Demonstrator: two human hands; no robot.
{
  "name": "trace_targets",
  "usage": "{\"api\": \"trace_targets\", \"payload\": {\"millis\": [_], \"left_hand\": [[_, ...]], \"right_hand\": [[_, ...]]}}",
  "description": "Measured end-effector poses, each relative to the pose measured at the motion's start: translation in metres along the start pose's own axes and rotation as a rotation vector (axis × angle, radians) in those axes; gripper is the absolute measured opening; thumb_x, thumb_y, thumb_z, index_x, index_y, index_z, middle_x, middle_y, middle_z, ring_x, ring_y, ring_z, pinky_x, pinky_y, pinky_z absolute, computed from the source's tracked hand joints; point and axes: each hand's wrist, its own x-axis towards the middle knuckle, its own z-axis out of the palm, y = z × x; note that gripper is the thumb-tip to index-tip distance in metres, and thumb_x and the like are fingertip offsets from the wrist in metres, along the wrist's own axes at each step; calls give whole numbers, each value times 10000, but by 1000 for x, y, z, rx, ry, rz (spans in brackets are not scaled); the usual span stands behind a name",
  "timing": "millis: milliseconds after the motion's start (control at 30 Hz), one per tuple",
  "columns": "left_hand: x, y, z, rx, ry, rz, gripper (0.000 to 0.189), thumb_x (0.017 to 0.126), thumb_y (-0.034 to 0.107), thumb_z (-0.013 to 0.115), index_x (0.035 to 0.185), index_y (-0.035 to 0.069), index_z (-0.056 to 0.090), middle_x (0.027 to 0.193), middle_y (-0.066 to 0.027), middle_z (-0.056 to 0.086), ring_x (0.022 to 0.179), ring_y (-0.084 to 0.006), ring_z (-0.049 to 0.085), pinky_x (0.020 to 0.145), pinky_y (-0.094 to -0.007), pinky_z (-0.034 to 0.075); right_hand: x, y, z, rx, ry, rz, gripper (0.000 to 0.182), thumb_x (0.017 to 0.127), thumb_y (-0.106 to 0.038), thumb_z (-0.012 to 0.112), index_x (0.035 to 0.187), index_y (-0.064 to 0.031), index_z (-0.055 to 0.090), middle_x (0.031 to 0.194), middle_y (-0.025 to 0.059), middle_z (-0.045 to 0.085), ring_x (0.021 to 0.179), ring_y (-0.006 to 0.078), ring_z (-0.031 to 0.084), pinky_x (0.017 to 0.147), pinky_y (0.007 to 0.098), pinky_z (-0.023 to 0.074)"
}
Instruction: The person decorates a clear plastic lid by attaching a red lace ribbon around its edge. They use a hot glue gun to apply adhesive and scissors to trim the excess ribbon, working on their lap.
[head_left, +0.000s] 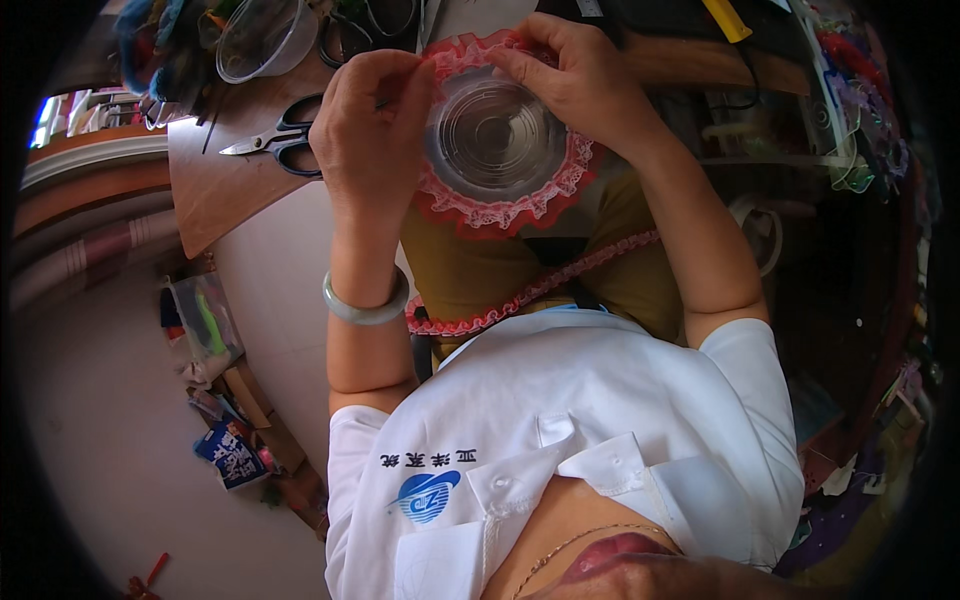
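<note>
Above my lap I hold a clear round plastic lid or shallow dish with concentric rings. Gathered red and white lace trim runs around its rim. My left hand, with a pale bangle on its wrist, pinches the trim at the rim's upper left. On the upper right, my right hand grips the trimmed rim between thumb and fingers. A narrow loose strip of the ruffled trim lies across my lap. Dark-handled scissors rest on the table beside my left hand, partly hidden by it.
The wooden table carries a clear plastic cup, another dark-handled pair of scissors and a yellow-handled tool. A clear bag and a blue packet sit at lower left. Colourful decorations crowd the right.
</note>
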Motion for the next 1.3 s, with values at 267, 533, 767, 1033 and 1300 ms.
{"api": "trace_targets", "payload": {"millis": [267, 533, 767, 1033, 1300], "left_hand": [[-1, -3, 1, 68, -22, -38, 241, 824, 160, 697, 990, 14, 602, 826, -94, 656, 695, -143, 646, 650, -250, 517], [10, -4, 7, -73, -172, -151, 355, 816, 227, 719, 1040, -19, 596, 834, -86, 661, 709, -112, 624, 627, -226, 503], [16, -5, 7, -317, -345, -405, 271, 817, 222, 725, 893, -27, 649, 723, -7, 632, 626, -30, 529, 559, -183, 449], [12, -2, 11, -270, -292, -389, 232, 824, 188, 717, 874, -29, 652, 700, 3, 626, 606, -20, 515, 535, -168, 424], [7, -3, 7, -352, -249, -402, 201, 821, 171, 722, 848, -14, 651, 687, 15, 616, 599, -11, 506, 535, -151, 410]], "right_hand": [[-1, -3, -1, -47, -24, 8, 258, 872, -256, 627, 926, -4, 630, 746, 79, 635, 689, 140, 597, 621, 279, 477], [0, -1, 2, 17, 19, -7, 279, 835, -271, 631, 898, 1, 638, 706, 176, 627, 652, 288, 635, 596, 360, 477], [1, -6, 0, -53, 38, -46, 323, 817, -306, 656, 860, 13, 639, 695, 186, 621, 644, 303, 631, 594, 368, 475], [3, -6, 3, -43, 28, 0, 316, 824, -292, 646, 860, 21, 636, 711, 176, 631, 645, 284, 633, 597, 365, 475], [-2, -22, -21, 213, -38, 175, 349, 915, -328, 586, 940, 20, 603, 792, 22, 622, 722, 70, 555, 628, 231, 455]]}}
